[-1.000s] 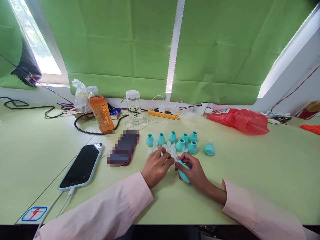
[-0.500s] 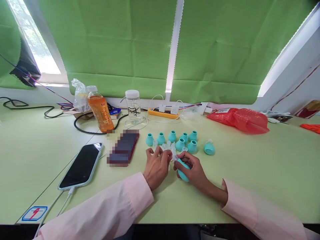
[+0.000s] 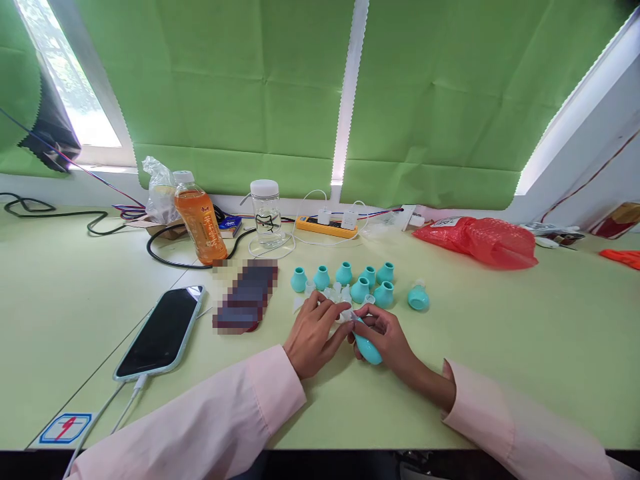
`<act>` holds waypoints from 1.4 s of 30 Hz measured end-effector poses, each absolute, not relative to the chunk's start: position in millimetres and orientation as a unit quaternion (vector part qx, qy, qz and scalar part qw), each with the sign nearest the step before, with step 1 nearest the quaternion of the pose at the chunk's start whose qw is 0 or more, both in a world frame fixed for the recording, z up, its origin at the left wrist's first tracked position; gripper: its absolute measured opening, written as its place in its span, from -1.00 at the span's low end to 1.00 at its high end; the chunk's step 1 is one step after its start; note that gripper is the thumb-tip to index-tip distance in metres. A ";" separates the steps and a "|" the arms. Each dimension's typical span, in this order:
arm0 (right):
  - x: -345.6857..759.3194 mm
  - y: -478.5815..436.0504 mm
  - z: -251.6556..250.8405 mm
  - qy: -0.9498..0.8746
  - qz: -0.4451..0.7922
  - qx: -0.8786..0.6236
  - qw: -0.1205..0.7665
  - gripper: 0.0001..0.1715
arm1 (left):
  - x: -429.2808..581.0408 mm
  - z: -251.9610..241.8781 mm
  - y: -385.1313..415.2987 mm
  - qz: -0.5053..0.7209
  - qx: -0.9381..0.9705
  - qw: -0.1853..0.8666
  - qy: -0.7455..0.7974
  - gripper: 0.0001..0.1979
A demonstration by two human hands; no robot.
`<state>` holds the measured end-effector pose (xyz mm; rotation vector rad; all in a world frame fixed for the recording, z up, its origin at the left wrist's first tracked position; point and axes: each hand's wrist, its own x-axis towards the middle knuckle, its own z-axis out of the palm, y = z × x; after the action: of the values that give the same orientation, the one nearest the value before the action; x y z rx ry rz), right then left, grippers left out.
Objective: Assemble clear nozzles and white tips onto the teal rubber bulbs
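My right hand (image 3: 386, 335) is wrapped round a turquoise squeeze bulb (image 3: 369, 350), tilted with its neck toward my left hand (image 3: 316, 333). My left thumb and index finger close on a small translucent plastic piece (image 3: 351, 315) at the bulb's neck. How far that piece sits in the neck is hidden by the fingers. Just beyond my hands lie several loose translucent plastic pieces (image 3: 338, 291). Behind them stand several turquoise bulbs (image 3: 344, 273) with open necks facing up. Apart to the right is one turquoise bulb with a translucent top (image 3: 419, 297).
On the left lie a charging white-cased phone (image 3: 160, 333) and a dark phone (image 3: 246, 297). Toward the back stand an orange drink bottle (image 3: 201, 223), a clear jar (image 3: 267, 217), a yellow power strip (image 3: 326, 228) and a red plastic bag (image 3: 477, 241). Cables run along the wall.
My left hand has lowered its thumb and fingers to the neck of the bulb, meeting the translucent piece there. The right hand keeps its hold, with the bulb turned slightly.
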<state>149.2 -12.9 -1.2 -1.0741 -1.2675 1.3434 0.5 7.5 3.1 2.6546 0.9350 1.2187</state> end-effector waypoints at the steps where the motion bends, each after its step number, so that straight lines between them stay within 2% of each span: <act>1: 149.6 -12.9 -0.9 -0.519 0.551 -0.440 0.483 -0.68 | 0.7 2.8 8.4 0.406 0.864 0.029 0.297 -0.79; 6: 150.0 -13.6 -0.3 -0.528 0.555 -0.435 0.473 -0.69 | 2.9 -0.1 11.7 0.459 0.847 -0.014 0.269 -0.86; 12: 147.8 -15.7 0.7 -0.534 0.554 -0.430 0.471 -0.71 | 2.2 0.7 8.4 0.432 0.845 -0.133 0.285 -0.91; 15: 146.3 -16.7 2.5 -0.536 0.559 -0.425 0.468 -0.70 | 5.1 1.1 5.9 0.436 0.833 -0.104 0.325 -0.90; 19: 144.6 -18.4 3.4 -0.537 0.556 -0.431 0.466 -0.68 | 7.2 2.1 5.7 0.445 0.822 -0.013 0.356 -0.88; 23: 143.1 -22.6 -0.3 -0.546 0.553 -0.444 0.446 -0.70 | -4.7 12.6 18.9 0.528 0.741 0.069 0.409 -0.87; 28: 145.2 -31.3 -1.9 -0.623 0.526 -0.408 0.411 -0.77 | -17.5 22.4 34.4 0.559 0.710 0.053 0.425 -0.89; 35: 147.9 -39.8 5.9 -0.755 0.458 -0.359 0.303 -0.76 | -6.6 0.0 36.2 0.454 0.811 0.022 0.368 -0.88; 42: 146.7 -30.5 -1.3 -0.762 0.372 -0.419 0.324 -0.68 | -9.8 -12.5 44.8 0.392 0.849 0.034 0.352 -0.76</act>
<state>146.7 -30.5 -1.3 -1.1001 -1.9987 0.9754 -9.8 44.8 -12.5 2.6112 1.0836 1.2050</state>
